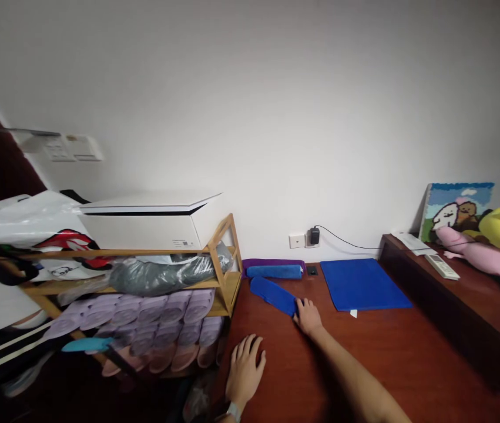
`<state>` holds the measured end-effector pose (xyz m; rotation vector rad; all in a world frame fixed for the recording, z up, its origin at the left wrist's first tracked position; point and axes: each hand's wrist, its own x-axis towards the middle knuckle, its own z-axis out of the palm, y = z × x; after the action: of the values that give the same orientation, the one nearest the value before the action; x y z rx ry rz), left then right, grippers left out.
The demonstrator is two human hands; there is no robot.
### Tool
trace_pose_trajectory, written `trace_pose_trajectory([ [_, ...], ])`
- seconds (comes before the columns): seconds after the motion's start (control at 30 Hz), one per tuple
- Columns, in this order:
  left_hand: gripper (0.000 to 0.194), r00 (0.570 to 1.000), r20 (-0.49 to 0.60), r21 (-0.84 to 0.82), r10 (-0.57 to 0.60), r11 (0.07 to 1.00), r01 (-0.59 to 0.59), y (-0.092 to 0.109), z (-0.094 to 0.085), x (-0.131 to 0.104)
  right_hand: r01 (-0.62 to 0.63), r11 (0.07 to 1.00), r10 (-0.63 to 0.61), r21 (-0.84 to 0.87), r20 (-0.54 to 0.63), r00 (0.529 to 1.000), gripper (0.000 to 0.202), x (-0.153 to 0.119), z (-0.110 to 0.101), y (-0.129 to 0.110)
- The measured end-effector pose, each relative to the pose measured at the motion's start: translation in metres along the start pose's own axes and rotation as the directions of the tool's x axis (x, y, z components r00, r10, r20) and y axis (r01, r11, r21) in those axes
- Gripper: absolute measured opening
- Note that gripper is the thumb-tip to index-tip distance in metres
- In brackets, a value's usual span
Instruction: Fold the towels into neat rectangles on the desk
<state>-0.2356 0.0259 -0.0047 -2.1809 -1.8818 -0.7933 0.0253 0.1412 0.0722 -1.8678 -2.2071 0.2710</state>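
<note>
My right hand (308,318) has its fingers closed over the near right end of a folded blue towel (274,295), a long narrow strip lying slantwise on the reddish-brown wooden tabletop (285,364). My left hand (245,367), with a watch at the wrist, rests flat near the table's left edge, fingers spread and holding nothing. Behind the strip, against the wall, a rolled blue towel (275,271) lies in front of a purple one (250,262). To the right is a blue towel folded into a flat square (364,285), with a white tag at its front edge.
A wooden rack (231,270) on the left carries a white box (144,229), plastic bags and rows of lilac slippers (174,305). A black plug (315,235) sits in the wall socket, its cable running right. The raised ledge holds a remote (442,266), a pink plush toy (481,249) and a picture (456,208).
</note>
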Motion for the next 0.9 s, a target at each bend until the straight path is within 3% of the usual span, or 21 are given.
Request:
trace_pose_trajectory([
  [0.1,0.039,1.000,0.015,0.004,-0.002,1.000,0.002,-0.002,0.003,0.002,0.015,0.996,-0.008,0.091,-0.080,0.997,0.051,-0.052,0.022,0.004],
  [0.23,0.036,1.000,-0.002,-0.005,0.011,1.000,-0.011,-0.002,-0.001,0.008,0.038,0.916,0.034,0.399,-0.173,0.984,0.058,-0.130,0.052,0.013],
  [0.3,0.034,0.999,-0.023,-0.026,0.024,0.999,-0.024,0.002,-0.009,0.011,0.068,0.801,0.062,0.594,-0.195,0.979,0.070,-0.160,0.059,0.016],
  [0.37,0.032,0.999,-0.023,-0.058,0.042,0.997,-0.043,0.011,-0.017,0.009,0.075,0.625,0.081,0.777,-0.161,0.984,0.074,-0.181,0.059,0.018],
  [0.43,0.031,0.998,0.009,-0.101,0.058,0.993,-0.057,0.026,-0.022,0.000,0.024,0.440,0.093,0.898,-0.072,0.993,0.064,-0.192,0.055,0.023],
  [0.5,0.032,0.998,0.046,-0.158,0.044,0.987,-0.037,0.045,-0.024,-0.016,-0.016,0.351,0.115,0.936,-0.026,0.993,0.052,-0.196,0.048,0.028],
  [0.6,0.030,0.997,0.057,-0.232,-0.057,0.970,0.069,0.075,-0.020,-0.047,0.042,0.415,0.139,0.909,-0.109,0.984,0.040,-0.193,0.036,0.029],
  [0.7,0.035,0.982,0.088,-0.362,-0.166,0.913,0.186,0.094,-0.015,-0.066,0.140,0.490,0.028,0.860,-0.176,0.984,0.033,-0.182,0.027,0.017],
  [0.8,0.036,0.950,0.180,-0.563,-0.256,0.765,0.313,0.099,-0.012,-0.065,0.198,0.541,-0.093,0.817,-0.176,0.980,0.033,-0.173,0.026,0.000],
  [0.9,0.038,0.922,0.230,-0.644,-0.312,0.662,0.384,0.095,-0.010,-0.057,0.188,0.537,-0.111,0.822,-0.153,0.982,0.044,-0.171,0.034,-0.008],
])
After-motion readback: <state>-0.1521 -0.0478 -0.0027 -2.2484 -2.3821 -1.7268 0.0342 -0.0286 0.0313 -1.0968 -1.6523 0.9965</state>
